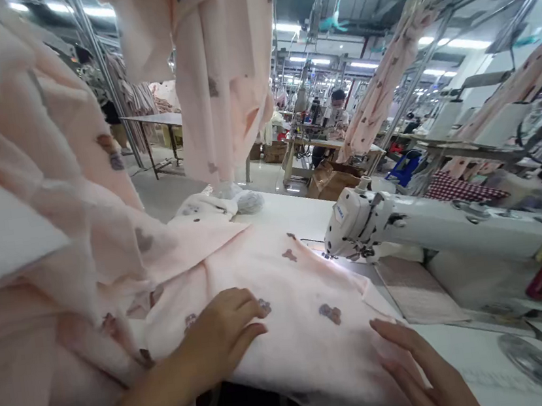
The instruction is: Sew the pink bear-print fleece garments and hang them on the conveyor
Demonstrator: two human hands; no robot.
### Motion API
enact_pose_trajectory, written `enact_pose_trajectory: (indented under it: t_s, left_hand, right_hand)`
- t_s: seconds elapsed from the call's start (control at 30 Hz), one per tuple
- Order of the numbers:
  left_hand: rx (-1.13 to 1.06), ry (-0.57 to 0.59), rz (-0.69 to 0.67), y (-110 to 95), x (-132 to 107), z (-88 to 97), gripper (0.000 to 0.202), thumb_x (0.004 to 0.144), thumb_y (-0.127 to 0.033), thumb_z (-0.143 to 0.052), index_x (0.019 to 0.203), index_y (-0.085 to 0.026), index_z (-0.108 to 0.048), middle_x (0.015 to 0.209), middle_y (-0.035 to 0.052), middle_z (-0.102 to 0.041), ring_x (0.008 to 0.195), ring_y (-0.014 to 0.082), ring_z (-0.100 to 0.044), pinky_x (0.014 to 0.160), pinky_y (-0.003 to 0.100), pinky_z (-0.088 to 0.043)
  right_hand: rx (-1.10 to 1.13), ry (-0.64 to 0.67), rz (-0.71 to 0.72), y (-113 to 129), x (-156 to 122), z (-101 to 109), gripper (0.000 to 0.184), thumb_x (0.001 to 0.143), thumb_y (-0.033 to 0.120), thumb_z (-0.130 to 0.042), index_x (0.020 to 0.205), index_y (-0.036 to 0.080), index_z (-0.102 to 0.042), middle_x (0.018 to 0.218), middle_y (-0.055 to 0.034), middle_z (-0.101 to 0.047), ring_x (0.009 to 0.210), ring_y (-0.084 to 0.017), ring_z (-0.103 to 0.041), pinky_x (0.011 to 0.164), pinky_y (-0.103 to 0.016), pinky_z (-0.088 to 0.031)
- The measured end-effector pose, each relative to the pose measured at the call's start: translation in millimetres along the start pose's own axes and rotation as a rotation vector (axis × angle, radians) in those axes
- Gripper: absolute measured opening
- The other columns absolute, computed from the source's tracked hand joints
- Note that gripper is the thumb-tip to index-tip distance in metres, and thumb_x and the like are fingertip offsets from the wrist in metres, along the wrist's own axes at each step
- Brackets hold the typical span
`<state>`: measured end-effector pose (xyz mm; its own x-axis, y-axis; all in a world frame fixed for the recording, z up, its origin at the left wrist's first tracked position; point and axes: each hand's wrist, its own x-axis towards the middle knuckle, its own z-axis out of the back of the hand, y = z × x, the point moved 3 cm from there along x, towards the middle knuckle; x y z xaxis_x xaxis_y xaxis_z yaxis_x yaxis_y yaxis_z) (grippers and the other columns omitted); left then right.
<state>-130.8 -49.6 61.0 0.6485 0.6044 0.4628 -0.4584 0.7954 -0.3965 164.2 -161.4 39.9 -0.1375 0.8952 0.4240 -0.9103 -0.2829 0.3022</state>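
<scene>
1. Plainly, pink printed cloth (pixel 297 331) lies at my clock's centre; on it at nine, my left hand (pixel 230 330) rests loosely, grasping nothing.
2. My right hand (pixel 434 367) touches it at four, fingers extended and apart.
3. Beyond, at one, sits a brown carton (pixel 335 183), contents unclear.
4. The cloth's right edge passes the sewing machine (pixel 404 219); bare white tabletop (pixel 297 216) opens at twelve.

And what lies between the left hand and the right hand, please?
In the head view, pink cloth lies between the left hand and the right hand, with a grey-brown print on it.
</scene>
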Motion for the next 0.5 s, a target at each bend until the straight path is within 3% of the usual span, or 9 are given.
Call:
enact_pose_trajectory:
  t_s: [0.13, 0.23, 0.3, 0.37, 0.43, 0.5]
  left_hand:
    - [0.109, -0.108, -0.025, -3, 53, -49.2, 0.018, 0.085, -0.038, -0.052, 0.089, -0.022, -0.06, 0.1, 0.0082, -0.063, 0.093, 0.0255, -0.058, 0.084, 0.042, -0.045]
    - [0.105, -0.074, -0.055, 8, 56, -63.5, 0.018, 0.087, -0.032, -0.05, 0.075, -0.022, -0.059, 0.103, 0.0069, -0.064, 0.093, 0.0228, -0.059, 0.086, 0.041, -0.046]
    - [0.073, -0.007, -0.103, 15, 41, -55.4, 0.015, 0.087, -0.026, -0.05, 0.075, -0.024, -0.06, 0.107, 0.0048, -0.063, 0.097, 0.0204, -0.059, 0.094, 0.041, -0.044]
    - [0.017, 0.034, -0.129, 23, 15, -35.4, 0.012, 0.086, -0.023, -0.051, 0.085, -0.026, -0.063, 0.114, 0.0041, -0.062, 0.104, 0.0206, -0.058, 0.099, 0.044, -0.041]
    - [-0.038, 0.01, -0.054, 36, -17, -7.9, 0.018, 0.084, -0.023, -0.051, 0.096, -0.029, -0.065, 0.112, 0.0006, -0.063, 0.101, 0.0205, -0.06, 0.091, 0.041, -0.047]
    - [-0.08, -0.064, 0.122, 52, -49, 21.9, 0.02, 0.085, -0.028, -0.05, 0.096, -0.032, -0.066, 0.097, -0.0082, -0.067, 0.085, 0.0159, -0.062, 0.072, 0.03, -0.052]
  right_hand:
    - [-0.04, 0.027, 0.034, -28, 25, -9, 0.036, 0.091, 0.027, -0.04, 0.127, 0.025, -0.041, 0.124, -0.0051, -0.055, 0.113, -0.017, -0.054, 0.09, -0.029, -0.049]
    - [-0.145, 0.016, 0.079, -51, 18, -20, 0.041, 0.09, 0.028, -0.043, 0.13, 0.023, -0.038, 0.127, -0.0063, -0.053, 0.115, -0.019, -0.052, 0.092, -0.033, -0.048]
    - [-0.188, 0.014, 0.09, -64, 6, -23, 0.044, 0.089, 0.03, -0.045, 0.132, 0.023, -0.037, 0.129, -0.0065, -0.052, 0.116, -0.02, -0.051, 0.091, -0.033, -0.049]
    - [-0.221, 0.025, 0.125, -71, -6, -20, 0.045, 0.088, 0.03, -0.046, 0.131, 0.023, -0.037, 0.128, -0.0054, -0.053, 0.116, -0.02, -0.051, 0.089, -0.032, -0.05]
    - [-0.254, 0.036, 0.179, -74, -13, -13, 0.044, 0.087, 0.031, -0.047, 0.13, 0.024, -0.039, 0.127, -0.0036, -0.054, 0.114, -0.02, -0.053, 0.085, -0.031, -0.052]
    - [-0.286, 0.043, 0.225, -74, -15, -1, 0.043, 0.086, 0.034, -0.049, 0.128, 0.025, -0.043, 0.124, -0.0023, -0.056, 0.111, -0.021, -0.055, 0.08, -0.031, -0.054]
